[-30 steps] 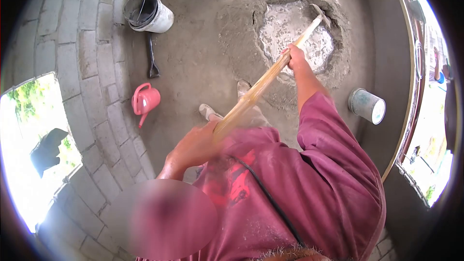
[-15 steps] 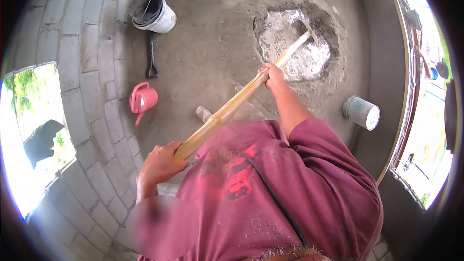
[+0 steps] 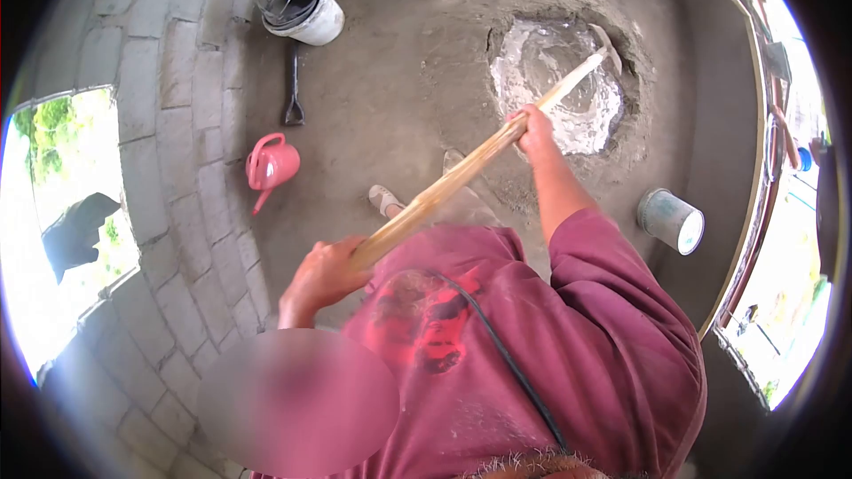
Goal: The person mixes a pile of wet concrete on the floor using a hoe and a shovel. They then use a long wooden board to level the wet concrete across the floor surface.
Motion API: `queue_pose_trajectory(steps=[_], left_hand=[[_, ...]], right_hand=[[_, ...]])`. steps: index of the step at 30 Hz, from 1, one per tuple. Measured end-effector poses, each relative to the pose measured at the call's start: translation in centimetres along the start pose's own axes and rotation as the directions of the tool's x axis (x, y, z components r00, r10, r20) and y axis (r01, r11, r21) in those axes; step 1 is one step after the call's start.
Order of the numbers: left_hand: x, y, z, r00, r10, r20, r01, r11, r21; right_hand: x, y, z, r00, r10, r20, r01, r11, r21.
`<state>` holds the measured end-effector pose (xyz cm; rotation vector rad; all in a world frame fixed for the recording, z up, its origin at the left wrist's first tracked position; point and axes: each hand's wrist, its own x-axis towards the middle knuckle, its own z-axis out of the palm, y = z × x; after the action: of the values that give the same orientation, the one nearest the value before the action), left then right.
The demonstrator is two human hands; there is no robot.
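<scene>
A long pale wooden handle of a hoe runs slantwise across my body. My left hand is wrapped around its near end, close to my waist. Farther up the shaft, my right hand is closed around it. The hoe's curved metal blade is at the far right side of a pool of wet grey mortar. That pool lies in a round hollow ringed by a rough sandy rim.
A pink watering can stands left by the block wall. Above it are stacked buckets and a shovel handle with a D-grip. Another bucket lies tipped at right. Bright openings show on both sides.
The hoe's head has moved away and right across the mortar, and its blade shows more. Both hands have moved along with the handle. The mortar's surface looks stirred and swirled.
</scene>
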<state>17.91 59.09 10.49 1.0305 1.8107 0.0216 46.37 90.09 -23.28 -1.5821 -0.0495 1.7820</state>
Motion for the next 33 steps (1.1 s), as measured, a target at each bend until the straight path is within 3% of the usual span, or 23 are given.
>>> queue_pose_trajectory(steps=[4,9,15,18,21,28,29,30,33], left_hand=[[1.1,4.6,0.9,0.995,-0.053,0.085,0.05,0.998,0.039],[0.4,5.3,-2.2,0.983,-0.087,0.161,0.089,0.996,-0.007],[-1.6,4.7,-3.4,0.991,-0.066,0.114,0.062,0.997,0.044],[-3.1,4.8,-5.0,0.987,-0.122,0.106,0.118,0.992,0.047],[-4.0,3.3,-6.7,0.994,-0.086,0.062,0.081,0.994,0.071],[-2.6,-3.6,-13.4,0.998,0.017,0.068,-0.024,0.995,0.101],[-2.4,-4.2,-14.7,0.997,0.003,0.076,-0.012,0.993,0.115],[-2.2,-4.8,-15.8,0.998,0.023,0.058,-0.031,0.988,0.148],[-0.7,-7.0,-17.1,0.994,0.088,0.063,-0.099,0.975,0.2]], right_hand=[[6.5,-2.9,-1.8,0.993,0.037,0.11,-0.024,0.993,-0.116],[4.6,-1.1,1.5,0.996,0.09,0.008,-0.088,0.991,-0.104],[2.0,1.2,2.5,0.999,0.038,-0.032,-0.042,0.992,-0.116],[1.2,2.6,3.2,0.998,0.05,-0.048,-0.054,0.995,-0.079],[-2.2,3.4,5.1,0.997,0.063,-0.033,-0.065,0.997,-0.035],[-2.1,9.3,7.8,0.985,0.138,0.101,-0.149,0.983,0.112],[-1.4,10.0,7.6,0.964,0.152,0.217,-0.171,0.983,0.069],[-1.2,10.4,8.2,0.974,0.167,0.151,-0.195,0.962,0.191],[-2.3,10.2,9.1,0.972,0.175,0.156,-0.197,0.971,0.135]])
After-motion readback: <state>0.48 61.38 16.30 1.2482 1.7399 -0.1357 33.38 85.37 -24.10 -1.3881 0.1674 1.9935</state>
